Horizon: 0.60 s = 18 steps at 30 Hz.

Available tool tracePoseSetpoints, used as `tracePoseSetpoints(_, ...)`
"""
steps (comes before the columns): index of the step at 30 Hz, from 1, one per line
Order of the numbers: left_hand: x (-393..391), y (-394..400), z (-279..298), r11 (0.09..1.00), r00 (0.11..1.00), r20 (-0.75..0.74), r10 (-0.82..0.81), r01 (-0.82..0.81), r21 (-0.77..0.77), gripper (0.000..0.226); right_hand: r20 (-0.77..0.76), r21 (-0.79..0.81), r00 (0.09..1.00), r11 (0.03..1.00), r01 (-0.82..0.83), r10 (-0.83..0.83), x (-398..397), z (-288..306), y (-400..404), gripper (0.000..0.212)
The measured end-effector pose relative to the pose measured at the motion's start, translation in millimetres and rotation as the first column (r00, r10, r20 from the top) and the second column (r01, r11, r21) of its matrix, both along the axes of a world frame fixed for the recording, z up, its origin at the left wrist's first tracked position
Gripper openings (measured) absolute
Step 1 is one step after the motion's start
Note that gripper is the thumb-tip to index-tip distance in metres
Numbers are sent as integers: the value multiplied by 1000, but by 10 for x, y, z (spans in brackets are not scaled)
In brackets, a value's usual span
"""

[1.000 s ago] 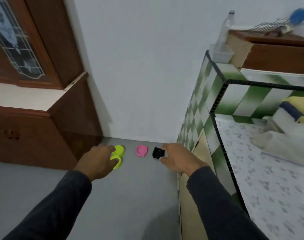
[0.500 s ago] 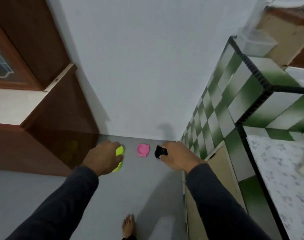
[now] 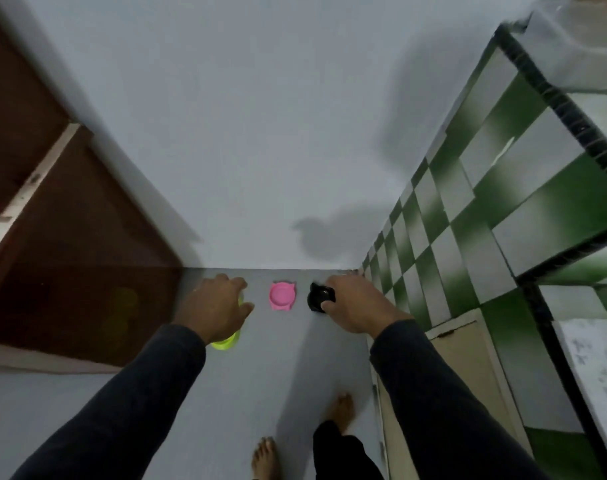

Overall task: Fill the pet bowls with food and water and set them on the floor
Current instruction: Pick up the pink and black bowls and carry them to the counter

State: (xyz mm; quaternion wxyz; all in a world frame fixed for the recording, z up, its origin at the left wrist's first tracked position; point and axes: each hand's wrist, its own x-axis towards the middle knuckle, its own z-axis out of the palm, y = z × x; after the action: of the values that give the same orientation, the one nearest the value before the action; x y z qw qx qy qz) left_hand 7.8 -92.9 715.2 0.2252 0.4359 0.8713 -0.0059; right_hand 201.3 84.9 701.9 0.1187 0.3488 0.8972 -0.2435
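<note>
Three pet bowls lie in a row on the grey floor by the white wall. My left hand (image 3: 215,308) covers most of the yellow-green double bowl (image 3: 227,342), fingers curled over its edge. The pink cat-shaped bowl (image 3: 282,295) sits alone in the middle, untouched. My right hand (image 3: 355,304) holds the black bowl (image 3: 317,297) by its right rim. What the bowls contain cannot be made out.
A dark wooden cabinet (image 3: 70,271) stands close on the left. A green-and-white tiled counter (image 3: 468,220) with a beige cupboard door (image 3: 468,375) runs along the right. My bare feet (image 3: 342,414) stand on the grey floor (image 3: 260,393) below the bowls.
The view has tilted down and both hands have come lower over the bowls. My left hand now hides more of the yellow-green bowl; my feet have come into view.
</note>
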Motion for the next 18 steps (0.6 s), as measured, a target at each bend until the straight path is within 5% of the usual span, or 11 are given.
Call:
tracePoseSetpoints(13, -241, 1153, -1167, 992, 992, 89, 88, -79, -96, 48, 104, -167, 994, 986, -21, 39, -338, -1126, 1257, 20)
tracePoseSetpoints(18, -383, 1497, -1857, 990, 982, 159, 100, -83, -113, 49, 143, -226, 990, 973, 40, -8, -407, -1843, 1575, 36)
